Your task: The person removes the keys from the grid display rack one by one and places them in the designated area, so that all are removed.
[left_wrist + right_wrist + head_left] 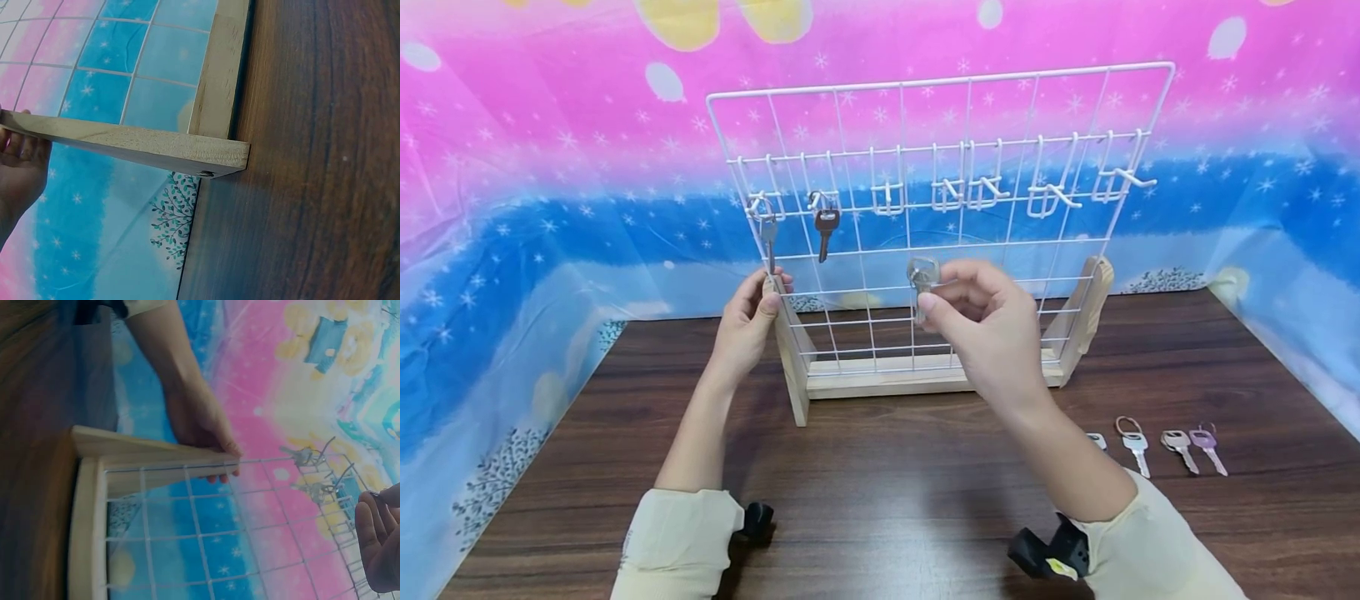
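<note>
My left hand (747,325) grips the upper end of the left wooden side piece (792,367) of a white wire grid rack (887,290). In the left wrist view, the fingers of that hand (22,175) wrap behind the wood. My right hand (992,337) pinches a silver key (922,273) between thumb and fingers in front of the grid's middle. Part of this key is hidden by the fingertips. From the two leftmost hooks hang a silver key (768,232), just above my left hand, and a brown key (827,222).
Several white hooks (985,192) with no keys line the grid to the right. On the dark wooden table (880,500), right of my right forearm, lie a silver key (1137,450), a dull metal key (1180,442), a purple key (1210,450) and a partly hidden key (1097,439).
</note>
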`<state>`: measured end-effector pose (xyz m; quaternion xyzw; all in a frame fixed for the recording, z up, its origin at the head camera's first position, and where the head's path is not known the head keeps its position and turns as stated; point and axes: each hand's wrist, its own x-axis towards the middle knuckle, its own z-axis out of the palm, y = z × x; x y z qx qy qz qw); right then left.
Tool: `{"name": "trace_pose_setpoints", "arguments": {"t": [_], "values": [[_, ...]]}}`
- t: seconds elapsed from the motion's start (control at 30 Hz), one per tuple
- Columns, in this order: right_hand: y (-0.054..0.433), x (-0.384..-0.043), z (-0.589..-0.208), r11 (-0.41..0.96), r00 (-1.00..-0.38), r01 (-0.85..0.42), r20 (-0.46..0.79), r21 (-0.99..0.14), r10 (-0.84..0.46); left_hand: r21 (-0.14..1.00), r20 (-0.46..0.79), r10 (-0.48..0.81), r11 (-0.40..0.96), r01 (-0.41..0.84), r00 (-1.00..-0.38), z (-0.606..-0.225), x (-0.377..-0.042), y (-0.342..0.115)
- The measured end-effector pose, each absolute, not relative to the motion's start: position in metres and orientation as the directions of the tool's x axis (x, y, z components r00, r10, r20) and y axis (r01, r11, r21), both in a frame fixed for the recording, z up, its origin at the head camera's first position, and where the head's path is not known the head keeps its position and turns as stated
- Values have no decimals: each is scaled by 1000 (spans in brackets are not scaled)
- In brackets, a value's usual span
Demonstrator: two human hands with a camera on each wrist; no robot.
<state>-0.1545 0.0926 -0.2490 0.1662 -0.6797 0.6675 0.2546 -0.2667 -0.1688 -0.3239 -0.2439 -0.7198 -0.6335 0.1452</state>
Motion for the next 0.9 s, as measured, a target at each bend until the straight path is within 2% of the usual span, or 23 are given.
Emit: {"name": "trace_pose_setpoints", "arguments": {"t": [0.17, 0.37, 0.7, 0.9], "values": [[106, -146, -263, 106, -884, -451, 460, -886, 81, 839, 520, 158, 87, 537, -839, -325, -267, -169], [127, -133, -283, 94, -941, -333, 337, -938, 27, 836, 524, 167, 86, 542, -835, -325, -267, -170], [166, -121, -318, 121, -976, -218, 216, -968, -33, 836, 527, 177, 68, 545, -831, -325, -267, -170], [193, -123, -337, 117, -985, -169, 171, -979, 8, 835, 529, 178, 67, 547, -830, -324, -267, -170]]}}
